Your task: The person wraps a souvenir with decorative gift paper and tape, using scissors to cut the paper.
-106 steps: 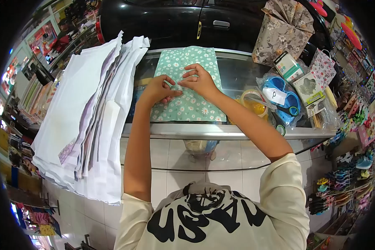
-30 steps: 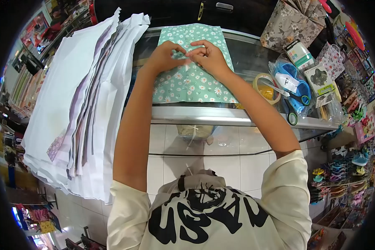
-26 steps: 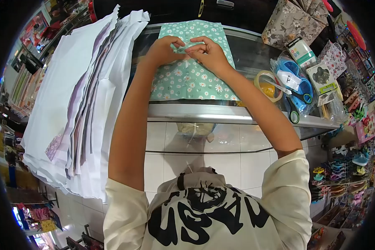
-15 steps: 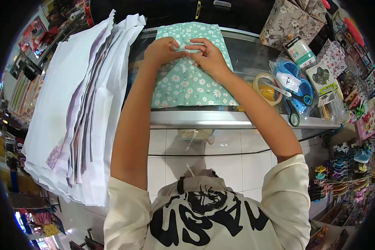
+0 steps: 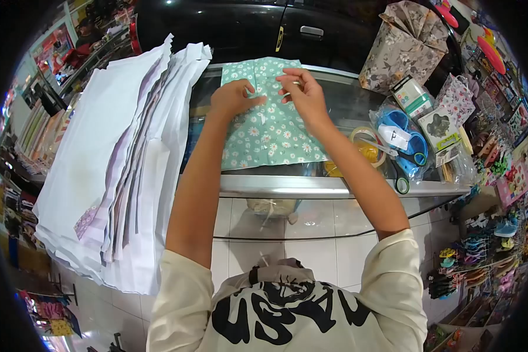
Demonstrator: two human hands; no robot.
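Green daisy-print wrapping paper (image 5: pixel 264 141) lies folded on the glass counter, with a lengthwise crease or seam down its middle. Over its left half is my left hand (image 5: pixel 237 98), thumb stretched to the right and fingers loosely bent, a gap between them. My right hand (image 5: pixel 304 97) hovers at the right half, fingers apart and slightly curled, holding nothing that I can see. The two hands are separated by a strip of the paper. Whether either touches the sheet is hard to tell.
To the left rises a thick stack of large white-backed paper sheets (image 5: pixel 99 129). On the right are a tape roll (image 5: pixel 357 154), scissors (image 5: pixel 400 167), a bagged blue tape dispenser (image 5: pixel 413 144) and a floral gift bag (image 5: pixel 399 50). The counter's metal edge (image 5: pixel 287 186) runs in front.
My hands have drawn apart, the right one lifting away from the paper's middle. The camera view has shifted, so the counter and paper appear lower.
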